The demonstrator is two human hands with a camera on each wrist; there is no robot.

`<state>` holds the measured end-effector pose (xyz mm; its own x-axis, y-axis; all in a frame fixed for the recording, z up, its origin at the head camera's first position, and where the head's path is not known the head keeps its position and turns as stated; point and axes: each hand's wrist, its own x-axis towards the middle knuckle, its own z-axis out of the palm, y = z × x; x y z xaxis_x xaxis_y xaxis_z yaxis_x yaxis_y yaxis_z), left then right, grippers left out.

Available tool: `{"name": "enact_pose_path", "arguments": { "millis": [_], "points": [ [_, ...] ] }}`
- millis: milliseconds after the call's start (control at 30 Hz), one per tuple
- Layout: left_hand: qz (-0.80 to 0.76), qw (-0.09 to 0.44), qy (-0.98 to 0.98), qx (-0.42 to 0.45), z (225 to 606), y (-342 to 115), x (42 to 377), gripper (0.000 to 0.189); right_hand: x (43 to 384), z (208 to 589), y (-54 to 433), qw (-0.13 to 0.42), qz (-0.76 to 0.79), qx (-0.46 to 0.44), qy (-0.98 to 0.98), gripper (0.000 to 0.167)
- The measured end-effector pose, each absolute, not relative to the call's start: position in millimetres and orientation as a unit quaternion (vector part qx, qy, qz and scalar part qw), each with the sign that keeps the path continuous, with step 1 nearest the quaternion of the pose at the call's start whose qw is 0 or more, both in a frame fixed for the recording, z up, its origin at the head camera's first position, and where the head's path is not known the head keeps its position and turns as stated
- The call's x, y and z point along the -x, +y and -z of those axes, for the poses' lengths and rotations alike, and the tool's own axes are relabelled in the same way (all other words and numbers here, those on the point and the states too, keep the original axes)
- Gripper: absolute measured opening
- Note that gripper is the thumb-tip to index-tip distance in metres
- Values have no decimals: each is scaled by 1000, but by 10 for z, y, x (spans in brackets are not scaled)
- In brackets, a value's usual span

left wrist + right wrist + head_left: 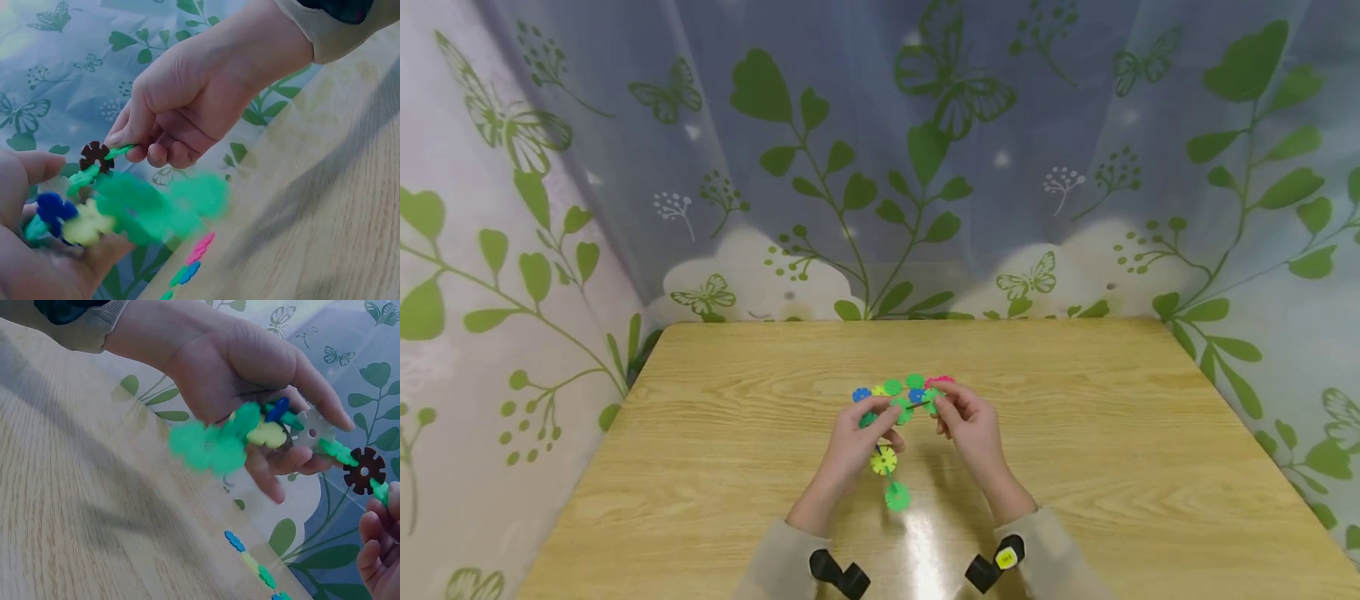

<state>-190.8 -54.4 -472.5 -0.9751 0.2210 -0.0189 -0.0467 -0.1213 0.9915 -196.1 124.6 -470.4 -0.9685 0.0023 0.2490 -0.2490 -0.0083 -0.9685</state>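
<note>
Disc chain: a string of slotted, flower-edged plastic discs [878, 463] is hanging in the air above the wooden table [1075, 433], between and below the two hands.
Direction: its upper stretch is running roughly left to right from hand to hand; past the left hand it is bending and dropping toward the person, ending in a green disc [897, 497].
Look: from the right hand along, green is alternating with a brown disc [364, 471] and a whitish disc [306, 435]; then come blue, yellow and more green, neighbours slotting together at crossed angles.
Right hand [972, 421]: thumb and forefinger are pinching the green end piece beside the brown disc.
Left hand [852, 446]: thumb and forefinger are pinching the chain near the whitish disc; the other fingers are curving loosely beneath.
Table row: more discs [892, 387] in blue, yellow, green and pink are lying beyond the hands.
Between views: the head view is showing the brown disc merely as a dark edge, while both wrist views are showing its notched face; the right wrist view is revealing the whitish disc clearly. The hanging green end is blurring in the wrist views.
Backdrop: a leaf-and-butterfly curtain [880, 233] is hanging behind the table.
</note>
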Motion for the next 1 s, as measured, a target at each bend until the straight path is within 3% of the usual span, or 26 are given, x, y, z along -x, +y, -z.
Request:
{"name": "enact_pose_path", "arguments": {
  "millis": [233,667,1000],
  "points": [
    [-737,87,667,-65,4742,-531,1884,32,1869,4513,1242,93,-691,-89,-712,20],
    [-730,159,659,-83,4757,-525,1863,45,1866,4484,1341,71,-676,-120,-724,20],
    [-717,167,670,-96,4788,-513,1873,36,1846,4464,1332,71,-666,-129,-731,16]
  ]
}}
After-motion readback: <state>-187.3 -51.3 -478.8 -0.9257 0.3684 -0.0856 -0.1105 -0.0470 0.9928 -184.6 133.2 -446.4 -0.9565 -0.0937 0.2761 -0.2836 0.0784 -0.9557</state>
